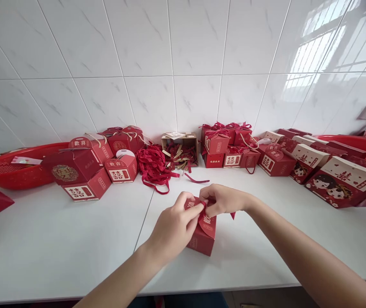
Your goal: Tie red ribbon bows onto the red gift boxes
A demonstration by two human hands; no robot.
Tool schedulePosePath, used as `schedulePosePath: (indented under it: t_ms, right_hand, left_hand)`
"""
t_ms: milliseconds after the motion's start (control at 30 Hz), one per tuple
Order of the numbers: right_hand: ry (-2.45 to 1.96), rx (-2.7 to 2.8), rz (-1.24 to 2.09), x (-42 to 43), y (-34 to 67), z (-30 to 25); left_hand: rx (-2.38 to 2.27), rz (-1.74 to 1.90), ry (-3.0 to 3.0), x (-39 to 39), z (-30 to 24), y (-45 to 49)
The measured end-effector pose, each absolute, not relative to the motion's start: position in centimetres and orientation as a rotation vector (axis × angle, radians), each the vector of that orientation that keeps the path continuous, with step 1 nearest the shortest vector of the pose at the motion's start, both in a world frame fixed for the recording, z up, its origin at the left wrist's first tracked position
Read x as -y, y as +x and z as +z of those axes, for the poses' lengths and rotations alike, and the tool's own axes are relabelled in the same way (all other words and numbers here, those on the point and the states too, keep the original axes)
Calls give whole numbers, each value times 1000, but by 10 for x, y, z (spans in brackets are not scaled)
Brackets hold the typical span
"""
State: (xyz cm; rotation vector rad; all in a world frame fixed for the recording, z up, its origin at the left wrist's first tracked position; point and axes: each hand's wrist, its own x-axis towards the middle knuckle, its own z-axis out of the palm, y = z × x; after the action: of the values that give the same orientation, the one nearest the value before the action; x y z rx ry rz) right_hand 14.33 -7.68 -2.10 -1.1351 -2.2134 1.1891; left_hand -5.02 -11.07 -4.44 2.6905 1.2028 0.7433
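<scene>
A small red gift box (206, 243) with gold lettering stands on the white table in front of me. Both my hands are at its top, where a red ribbon (203, 207) crosses the lid. My left hand (178, 224) pinches the ribbon from the left, its fingers resting over the lid. From the right, my right hand (223, 200) also pinches the ribbon, fingers curled at the box's top. One ribbon end sticks out below my right hand. The exact shape of the ribbon between my fingertips is partly hidden.
Red gift boxes (88, 184) stand at the left, beside a red plastic basket (35, 179). A heap of red ribbon (153, 166) lies by an open box of tags (183, 162). Ribboned boxes (216, 143) and red-and-cream bags (333, 188) line the right back against the tiled wall.
</scene>
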Motion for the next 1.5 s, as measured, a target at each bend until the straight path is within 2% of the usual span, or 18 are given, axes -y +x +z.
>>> schedulePosePath:
  t_ms: [233, 400, 500, 767, 1133, 1500]
  right_hand:
    - [-967, 2364, 1017, 72, 143, -20]
    - [-1163, 2254, 669, 89, 158, -28]
    - [-1230, 2227, 578, 97, 164, -35]
    - [-1350, 2089, 347, 105, 150, -50]
    - [-1371, 2083, 275, 114, 152, -57]
    - [-1508, 2046, 43, 112, 165, -62]
  left_hand:
    - [-986, 695, 2362, 84, -26, -54]
    - [-1263, 791, 2104, 78, -37, -77]
    - [-1356, 762, 2082, 79, -42, -90]
    - [-949, 723, 1698, 74, -39, -80]
    - [-1362, 709, 2847, 74, -43, -96]
    - [-1410, 683, 2715, 85, -63, -103]
